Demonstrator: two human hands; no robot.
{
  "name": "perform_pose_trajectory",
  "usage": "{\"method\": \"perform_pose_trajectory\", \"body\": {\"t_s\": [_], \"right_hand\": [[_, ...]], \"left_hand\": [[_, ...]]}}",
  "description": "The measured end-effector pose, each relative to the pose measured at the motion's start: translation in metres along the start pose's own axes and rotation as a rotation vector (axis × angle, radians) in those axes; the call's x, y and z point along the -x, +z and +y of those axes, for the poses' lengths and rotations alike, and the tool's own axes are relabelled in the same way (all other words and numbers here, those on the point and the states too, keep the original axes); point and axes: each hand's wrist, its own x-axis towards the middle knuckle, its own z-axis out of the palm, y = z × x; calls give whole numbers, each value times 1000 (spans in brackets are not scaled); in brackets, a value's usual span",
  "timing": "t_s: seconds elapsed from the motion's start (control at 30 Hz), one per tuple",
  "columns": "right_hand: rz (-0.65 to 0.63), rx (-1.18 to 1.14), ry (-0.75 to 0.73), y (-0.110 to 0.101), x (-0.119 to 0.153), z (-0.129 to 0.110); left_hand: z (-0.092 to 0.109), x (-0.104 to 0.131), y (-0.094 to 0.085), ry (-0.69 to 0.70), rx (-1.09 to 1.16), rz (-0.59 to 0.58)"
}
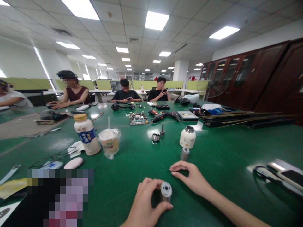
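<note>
My left hand [145,205] grips a small silver metal cylinder [166,191] that stands upright on the green table [132,170], near the front edge. My right hand [190,176] rests on the table just right of it, fingers curled, holding nothing. Just beyond the right hand stands another small silver cylinder [185,153], and behind that a white round bottle body [187,137] with an open metal neck. A metal cap with a ring [155,137] and a small dark screw part [162,130] lie farther back.
A milk bottle [86,134] and a plastic cup with a straw [109,142] stand at left. A circuit board [138,118], power drills [163,115] and boxes lie mid-table. A phone and cable [281,176] lie at right. Several people sit across the table.
</note>
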Motion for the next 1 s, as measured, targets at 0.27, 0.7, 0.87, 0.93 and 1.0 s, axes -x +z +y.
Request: {"method": "perform_pose_trajectory", "body": {"t_s": [0.27,0.7,0.87,0.93,1.0], "right_hand": [[-70,-25,-60,19,21,-57],[19,40,-110,16,25,-57],[-31,23,-77,25,27,-56],[49,-33,-47,21,21,-52],[127,-41,-38,12,12,-45]], "left_hand": [[-4,-1,0,84,-11,-26],[-2,-1,-1,54,-10,-19],[-3,-1,0,57,-5,-27],[-2,-1,-1,52,-3,-27],[-1,-2,-1,44,-2,-29]]}}
